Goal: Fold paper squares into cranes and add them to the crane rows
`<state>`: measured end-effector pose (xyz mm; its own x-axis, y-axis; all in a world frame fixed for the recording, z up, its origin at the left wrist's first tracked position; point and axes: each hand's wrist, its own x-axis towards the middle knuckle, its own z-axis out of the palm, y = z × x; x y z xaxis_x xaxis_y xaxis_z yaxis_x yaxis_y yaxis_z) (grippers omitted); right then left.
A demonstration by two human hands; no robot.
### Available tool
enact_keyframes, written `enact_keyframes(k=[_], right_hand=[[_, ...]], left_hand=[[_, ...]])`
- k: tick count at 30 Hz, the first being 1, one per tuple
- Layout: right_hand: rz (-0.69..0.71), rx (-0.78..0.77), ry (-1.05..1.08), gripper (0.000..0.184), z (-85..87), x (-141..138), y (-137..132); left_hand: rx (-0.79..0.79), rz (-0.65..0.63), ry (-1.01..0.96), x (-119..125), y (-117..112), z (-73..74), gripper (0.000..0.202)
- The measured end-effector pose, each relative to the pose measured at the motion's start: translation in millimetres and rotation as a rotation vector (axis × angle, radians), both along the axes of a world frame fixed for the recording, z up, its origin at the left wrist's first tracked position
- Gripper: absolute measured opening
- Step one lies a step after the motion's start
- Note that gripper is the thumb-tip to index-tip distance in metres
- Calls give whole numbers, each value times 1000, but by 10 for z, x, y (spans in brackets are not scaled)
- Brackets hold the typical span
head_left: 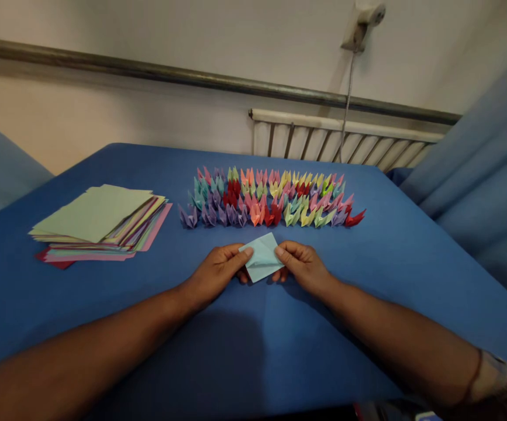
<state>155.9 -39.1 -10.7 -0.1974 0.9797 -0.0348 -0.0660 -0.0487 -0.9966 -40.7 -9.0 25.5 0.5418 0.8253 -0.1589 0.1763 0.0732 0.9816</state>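
Observation:
A small folded piece of light blue paper point(262, 258) lies just above the blue table point(411, 263), held from both sides. My left hand point(216, 273) pinches its left edge with thumb and curled fingers. My right hand point(302, 266) pinches its right edge the same way. Both forearms rest on the table, reaching in from the near edge. Just beyond the paper stand several rows of small folded paper figures point(271, 199) in purple, teal, red, pink, yellow and green.
A stack of flat coloured paper sheets point(99, 225), pale green on top, lies at the left of the table. A white radiator point(341, 140) and a metal rail point(192, 76) run along the wall behind. Blue fabric point(485, 169) hangs at the right.

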Motion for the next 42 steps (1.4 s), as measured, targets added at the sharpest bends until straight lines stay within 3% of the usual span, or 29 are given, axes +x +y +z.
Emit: enact_keyframes(k=[4, 7, 13, 15, 17, 20, 27, 42], right_hand=[[-16, -40, 31, 44, 5, 2, 15], [-36, -82, 76, 44, 8, 0, 29], [-27, -92, 70, 42, 6, 3, 26], [-17, -79, 49, 41, 1, 3, 24], [-21, -80, 54, 42, -5, 4, 26], [-29, -87, 109, 44, -8, 9, 28], [37, -31, 181, 38, 1, 20, 12], [51, 6, 145, 28, -32, 27, 20]], left_hand=[[-70, -54, -41, 27, -17, -81, 26], [-60, -17, -90, 34, -30, -134, 36], [171, 135, -19, -12, -42, -95, 68], [225, 149, -17, -23, -42, -77, 59], [244, 138, 22, -27, -35, -75, 37], [183, 151, 50, -23, -7, -94, 19], [89, 289, -41, -18, 61, -116, 26], [13, 285, -86, -18, 74, -120, 27]])
